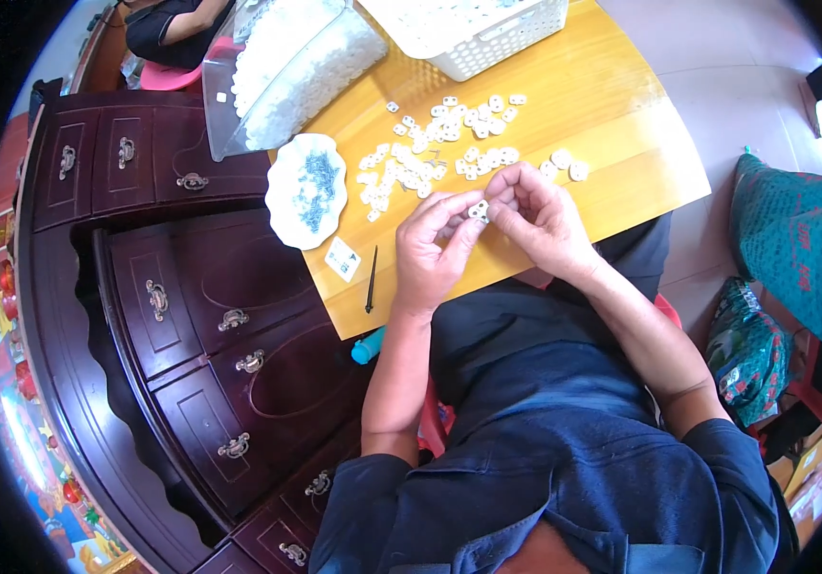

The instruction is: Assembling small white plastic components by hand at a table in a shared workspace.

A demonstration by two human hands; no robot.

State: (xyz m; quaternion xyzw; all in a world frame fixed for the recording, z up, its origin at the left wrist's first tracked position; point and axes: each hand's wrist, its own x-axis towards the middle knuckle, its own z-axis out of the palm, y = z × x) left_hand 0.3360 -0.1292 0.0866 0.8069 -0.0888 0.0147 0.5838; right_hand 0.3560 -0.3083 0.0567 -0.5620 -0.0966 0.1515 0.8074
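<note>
small white piece (479,210) with dark spots is up between both hands, over the near part of the yellow wooden table (621,124). left hand (430,244) is nearly closed, thumb and fingertips pinching it. right hand (540,225) has its fingers curled in and the tips right up against the piece's right side, but i can't tell if that hand actually has hold of it or of something tiny.

just past the hands there's a loose scatter of similar pieces (420,170), with 3 or so off to the right near the right hand. left of those is a white scalloped dish (284,215) with a pile of small grey-blue bits (318,191) in it. nearer the person: a little white card (342,258) and a thin black stick (372,277), lying apart. far side has a white perforated basket (502,48) and a clear bin (222,120) heaped with white bits.
</note>
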